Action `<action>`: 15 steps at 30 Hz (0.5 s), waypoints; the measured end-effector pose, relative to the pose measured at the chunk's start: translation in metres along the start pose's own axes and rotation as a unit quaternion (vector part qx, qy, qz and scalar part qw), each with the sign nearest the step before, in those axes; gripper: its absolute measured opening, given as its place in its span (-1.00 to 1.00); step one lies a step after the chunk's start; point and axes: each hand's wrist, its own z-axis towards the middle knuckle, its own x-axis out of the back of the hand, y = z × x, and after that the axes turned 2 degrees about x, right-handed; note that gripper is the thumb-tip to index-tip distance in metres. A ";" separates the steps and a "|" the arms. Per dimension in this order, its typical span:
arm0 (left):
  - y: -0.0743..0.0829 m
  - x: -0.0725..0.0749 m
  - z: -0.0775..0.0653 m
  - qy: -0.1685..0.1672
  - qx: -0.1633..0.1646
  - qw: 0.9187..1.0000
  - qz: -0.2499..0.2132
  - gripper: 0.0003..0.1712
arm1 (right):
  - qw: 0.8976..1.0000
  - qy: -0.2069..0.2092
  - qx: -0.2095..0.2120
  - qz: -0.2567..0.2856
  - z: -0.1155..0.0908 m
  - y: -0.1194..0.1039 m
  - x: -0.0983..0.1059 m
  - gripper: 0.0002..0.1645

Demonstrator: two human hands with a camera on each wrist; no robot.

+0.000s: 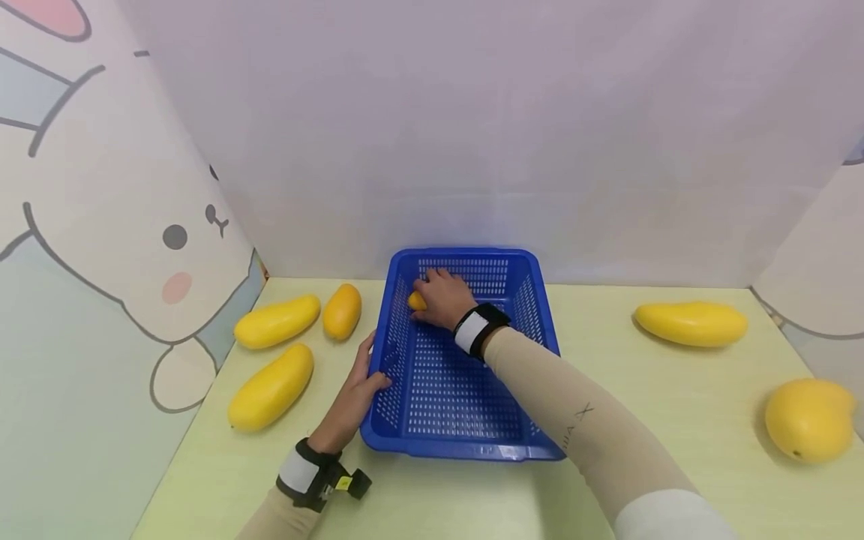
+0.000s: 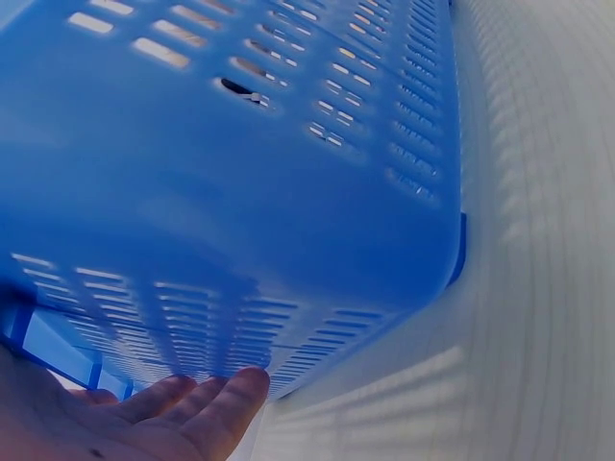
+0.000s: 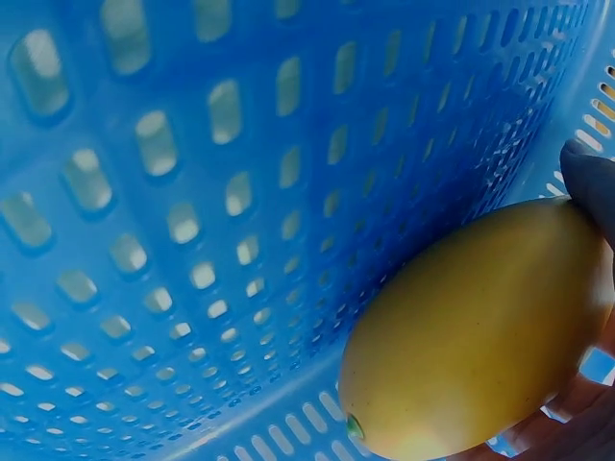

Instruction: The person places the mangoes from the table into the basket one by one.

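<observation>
While left hand (image 1: 354, 396) grips blue basket (image 1: 466, 450) by left rim, right hand (image 1: 447, 300) holds yellow fruit (image 1: 416, 301) inside, toward far left corner. Fruit likely firm, smooth, slightly slippery, bruisable; best cradled round thick middle, squeezed lightly.

A pale, faintly lilac back wall (image 1: 486, 135) stands behind the table (image 1: 607, 420), its surface plain and softly shaded. The left wall (image 1: 61, 450) carries a large cartoon (image 1: 128, 232) with grey outlines, a round grey eye and a pink cheek, against pale blue-green. Grey outlines also mark the right wall (image 1: 817, 255). The tabletop is pale yellow-green under soft light; the left wrist view shows bright streaks (image 2: 413, 379) across it.
</observation>
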 end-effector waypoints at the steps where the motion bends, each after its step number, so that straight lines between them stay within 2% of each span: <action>1: 0.000 0.000 0.000 0.000 0.001 1.000 0.000 -0.18 | 1.000 0.000 0.000 0.000 0.000 0.000 0.000 -0.31; 7: 0.000 -0.001 0.000 -0.003 -0.001 1.000 -0.002 -0.18 | 1.000 0.004 0.002 -0.001 -0.003 0.000 0.003 -0.30; 15: -0.001 -0.001 0.000 -0.004 -0.007 1.000 -0.001 -0.18 | 0.999 0.029 0.017 -0.006 -0.004 0.001 0.001 -0.32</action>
